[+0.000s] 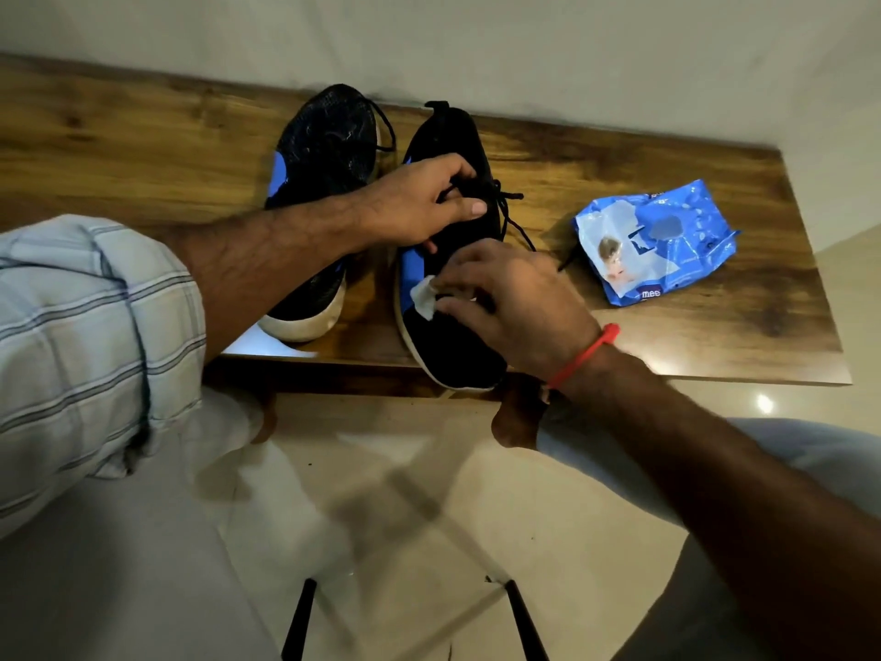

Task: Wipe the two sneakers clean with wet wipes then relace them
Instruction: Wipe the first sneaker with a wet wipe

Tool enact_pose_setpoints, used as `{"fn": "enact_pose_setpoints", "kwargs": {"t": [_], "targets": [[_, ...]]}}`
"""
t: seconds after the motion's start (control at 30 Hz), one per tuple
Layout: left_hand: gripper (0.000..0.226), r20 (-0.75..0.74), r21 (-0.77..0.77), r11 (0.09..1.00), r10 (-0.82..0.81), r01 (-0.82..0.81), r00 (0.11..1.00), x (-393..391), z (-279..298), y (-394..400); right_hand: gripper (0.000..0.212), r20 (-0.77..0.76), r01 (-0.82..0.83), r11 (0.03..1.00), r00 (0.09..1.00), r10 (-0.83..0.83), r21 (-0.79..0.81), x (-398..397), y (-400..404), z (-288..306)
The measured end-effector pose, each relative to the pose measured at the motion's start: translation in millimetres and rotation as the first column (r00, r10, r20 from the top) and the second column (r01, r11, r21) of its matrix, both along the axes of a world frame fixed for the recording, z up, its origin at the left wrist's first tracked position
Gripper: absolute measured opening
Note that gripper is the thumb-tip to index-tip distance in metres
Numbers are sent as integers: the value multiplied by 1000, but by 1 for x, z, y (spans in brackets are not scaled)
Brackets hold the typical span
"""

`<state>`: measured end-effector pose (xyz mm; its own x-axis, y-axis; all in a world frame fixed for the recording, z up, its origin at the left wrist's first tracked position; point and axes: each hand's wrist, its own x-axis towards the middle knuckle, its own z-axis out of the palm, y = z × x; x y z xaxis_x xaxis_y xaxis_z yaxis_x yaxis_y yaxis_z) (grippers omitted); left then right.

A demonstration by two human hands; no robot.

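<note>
Your left hand (419, 202) grips the laced top of the upright black-and-blue mesh sneaker (448, 260) on the wooden table (667, 150); your right hand (510, 298) apparently pinches a crumpled white wet wipe (423, 297) against its side. Loosening your hold lets the overhanging toe slide off.

Glossy wood-grain table (619, 150); matt black fabric sneakers (448, 336), pale rubber soles; shiny crinkled plastic wipes pack (667, 240); polished floor tiles (405, 493).
</note>
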<state>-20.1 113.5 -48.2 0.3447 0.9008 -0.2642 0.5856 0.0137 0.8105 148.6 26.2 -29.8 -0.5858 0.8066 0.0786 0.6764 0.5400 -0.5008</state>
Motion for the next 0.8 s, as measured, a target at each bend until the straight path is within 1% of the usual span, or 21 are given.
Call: {"fn": "enact_pose_setpoints", "kwargs": {"t": [0.1,0.17,0.23,0.3,0.37,0.4,0.47,0.53,0.6,0.67,0.73,0.8], "targets": [[45,10,-2,1000,-7,7,1000,-1,-2,0,11,173,-72,997,982,77,-35,-14,-4,-21],[46,3,7,1000,-16,16,1000,-2,-3,-1,14,232,-105,994,966,112,-42,-12,-12,-23],[49,-7,1,1000,-17,17,1000,-4,-3,0,14,274,-138,981,946,172,-138,-8,-19,-11],[50,-16,-4,1000,-18,18,1000,-5,-1,1,14,324,-184,941,905,275,-283,0,-21,8],[50,-33,-14,1000,-28,27,999,-3,-1,1,12,317,-220,908,886,338,-355,4,-16,22],[50,-42,-20,999,-32,31,999,-2,0,1,12,285,-224,908,899,332,-353,5,-12,27],[49,-57,-32,999,-39,37,998,-1,2,2,12,188,-206,945,948,258,-255,1,-2,24],[45,-91,-10,997,-79,78,993,-4,9,4,18,142,-172,967,969,200,-187,-6,2,13],[44,-238,120,965,-201,234,950,-12,18,7,26,185,-184,966,958,217,-182,-10,1,-1],[49,-391,205,896,-295,394,872,-21,26,9,25,225,-185,967,949,222,-175,-9,-3,-7],[51,-470,250,862,-291,442,833,-28,26,14,21,234,-183,969,947,218,-164,-8,-4,-7],[49,-473,248,877,-261,411,841,-30,25,18,15,270,-145,967,942,200,-209,-8,0,-4]]}}
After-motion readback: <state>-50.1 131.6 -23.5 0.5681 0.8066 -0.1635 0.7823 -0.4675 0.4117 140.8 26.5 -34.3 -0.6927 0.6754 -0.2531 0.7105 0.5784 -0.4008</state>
